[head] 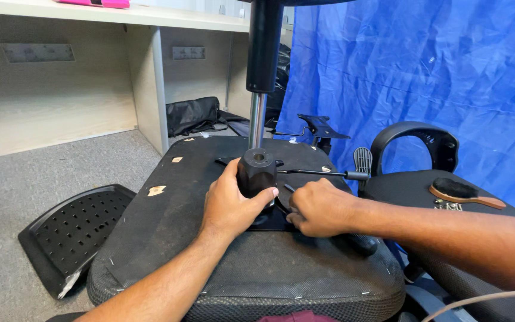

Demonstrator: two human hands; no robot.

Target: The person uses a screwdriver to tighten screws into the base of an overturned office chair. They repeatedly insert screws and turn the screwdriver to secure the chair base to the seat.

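Left hand [230, 206] wraps black cylindrical hub [256, 173] of tilt mechanism, fingers curled round it, seemingly steadying it against upturned seat base [168, 220]. Right hand [319, 209] closed in loose fist just right of hub, pressed to mechanism plate; what it grips, cannot tell. Thin lever rod [317, 173] runs right from hub. Chrome gas column [257, 119] stands behind hub. Perforated footrest [73, 229] lies left of hub on carpet; wooden brush [466, 194] rests far right on second seat.
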